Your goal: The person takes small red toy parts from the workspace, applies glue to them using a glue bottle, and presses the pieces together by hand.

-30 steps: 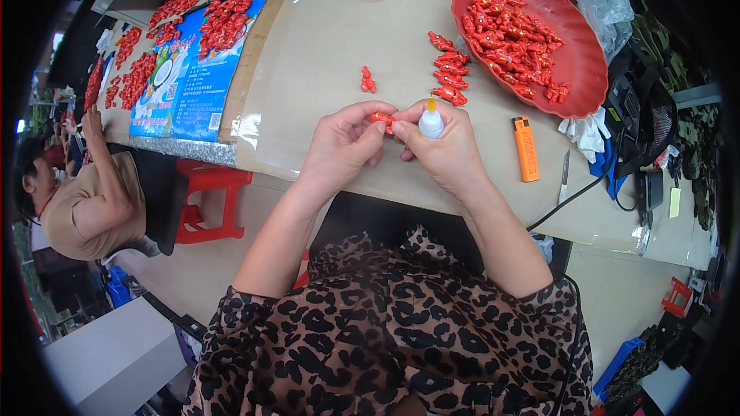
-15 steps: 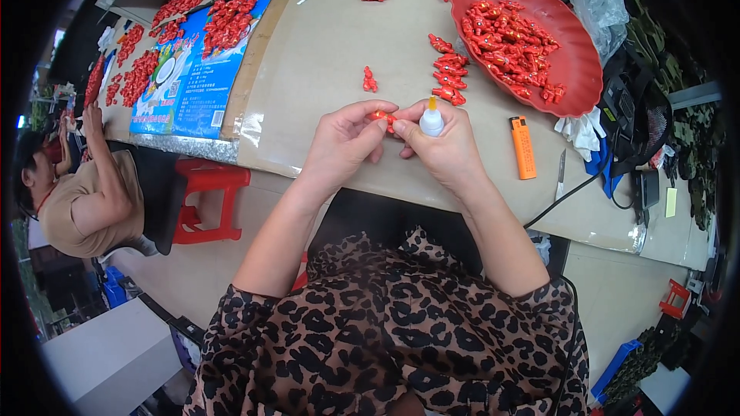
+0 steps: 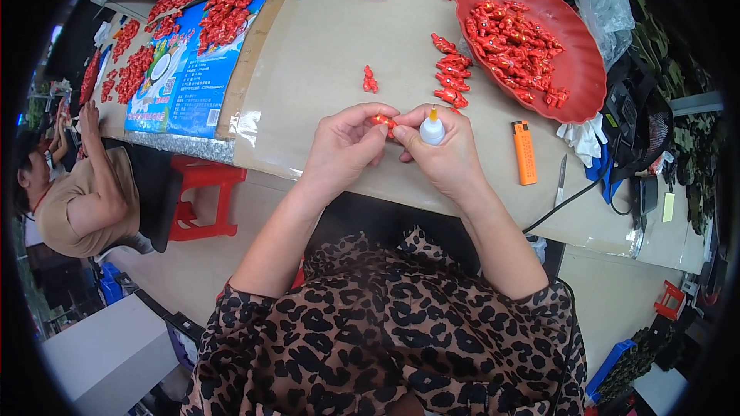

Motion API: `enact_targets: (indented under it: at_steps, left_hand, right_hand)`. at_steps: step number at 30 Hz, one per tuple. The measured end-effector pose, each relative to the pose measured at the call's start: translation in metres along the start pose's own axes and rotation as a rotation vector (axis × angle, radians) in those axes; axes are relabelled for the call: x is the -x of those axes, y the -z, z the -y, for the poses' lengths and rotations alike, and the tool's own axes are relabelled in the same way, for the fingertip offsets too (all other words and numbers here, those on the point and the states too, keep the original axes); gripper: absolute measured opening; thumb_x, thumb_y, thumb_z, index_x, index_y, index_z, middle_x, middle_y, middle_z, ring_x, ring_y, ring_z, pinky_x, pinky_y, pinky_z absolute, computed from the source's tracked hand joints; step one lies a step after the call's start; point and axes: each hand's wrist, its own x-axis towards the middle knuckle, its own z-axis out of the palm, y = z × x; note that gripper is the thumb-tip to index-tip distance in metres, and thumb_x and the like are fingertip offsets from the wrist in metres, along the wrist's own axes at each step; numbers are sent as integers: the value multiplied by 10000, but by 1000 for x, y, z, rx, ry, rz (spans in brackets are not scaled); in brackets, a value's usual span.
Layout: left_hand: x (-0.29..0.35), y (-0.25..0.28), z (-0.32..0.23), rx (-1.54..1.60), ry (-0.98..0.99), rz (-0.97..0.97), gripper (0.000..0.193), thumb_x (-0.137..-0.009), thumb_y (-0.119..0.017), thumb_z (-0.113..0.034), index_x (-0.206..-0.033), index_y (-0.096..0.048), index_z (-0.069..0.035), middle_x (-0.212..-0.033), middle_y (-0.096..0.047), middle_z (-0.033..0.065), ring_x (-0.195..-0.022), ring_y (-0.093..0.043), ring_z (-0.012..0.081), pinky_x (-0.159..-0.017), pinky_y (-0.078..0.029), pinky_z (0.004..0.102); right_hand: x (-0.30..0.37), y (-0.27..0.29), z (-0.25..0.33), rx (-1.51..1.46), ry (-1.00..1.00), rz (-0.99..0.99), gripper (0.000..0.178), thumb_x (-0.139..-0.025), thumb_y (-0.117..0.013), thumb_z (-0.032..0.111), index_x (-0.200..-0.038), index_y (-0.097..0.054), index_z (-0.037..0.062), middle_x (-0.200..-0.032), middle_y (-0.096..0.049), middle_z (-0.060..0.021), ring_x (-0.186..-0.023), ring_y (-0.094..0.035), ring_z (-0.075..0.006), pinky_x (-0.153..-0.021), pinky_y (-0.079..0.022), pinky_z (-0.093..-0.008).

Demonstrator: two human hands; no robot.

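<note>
My left hand (image 3: 343, 150) pinches a small red piece (image 3: 381, 121) between thumb and fingers, just above the cardboard-covered table (image 3: 324, 54). My right hand (image 3: 443, 156) grips a small white glue bottle (image 3: 432, 129) with a yellow tip pointing up; its fingertips also touch the red piece. Both hands meet over the table's near edge. One single red piece (image 3: 370, 79) lies on the table beyond my hands, and a short row of red pieces (image 3: 449, 77) lies beside the red bowl.
A big red bowl (image 3: 580, 85) full of red pieces stands at the right. An orange lighter (image 3: 525, 152) and a small blade (image 3: 560, 179) lie near it. Red pieces cover a blue printed sheet (image 3: 189, 69) at left. Another person (image 3: 73, 185) sits by a red stool (image 3: 202, 194).
My hands stay together at the same spot; the fingers have shifted slightly around the red piece. The person at left has moved their arms a little.
</note>
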Motion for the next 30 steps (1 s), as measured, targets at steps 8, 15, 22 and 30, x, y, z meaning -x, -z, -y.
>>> enact_targets:
  at_steps: [8,15,22,30]
  left_hand:
    - [0,-3,-1,33,-2,-30,173,-793,-470,1,-940,-561,5,-669,-529,-15,-519,-422,20,-463,-335,159]
    - [0,0,1,90,15,-24,173,-804,-486,-34,-953,-566,0,-712,-556,2,-518,-436,32,-469,-349,164]
    - [1,2,0,129,14,-7,170,-807,-479,-35,-945,-571,-1,-741,-565,15,-531,-450,44,-481,-363,168]
    - [1,4,5,64,-64,15,186,-811,-482,-33,-982,-544,7,-750,-553,23,-590,-466,51,-543,-384,175]
  right_hand:
    - [1,0,0,6,17,-3,54,-759,-581,40,-794,-565,2,-711,-572,-30,-612,-543,-66,-498,-466,-200]
    - [0,-1,0,27,3,1,61,-761,-579,40,-808,-567,4,-729,-574,-33,-619,-548,-73,-513,-478,-204]
    - [2,-2,0,45,38,11,60,-759,-579,33,-805,-563,-2,-741,-573,-33,-627,-547,-71,-518,-475,-200]
    - [2,0,0,21,22,13,56,-758,-582,37,-802,-564,8,-747,-573,-24,-629,-543,-64,-512,-473,-197]
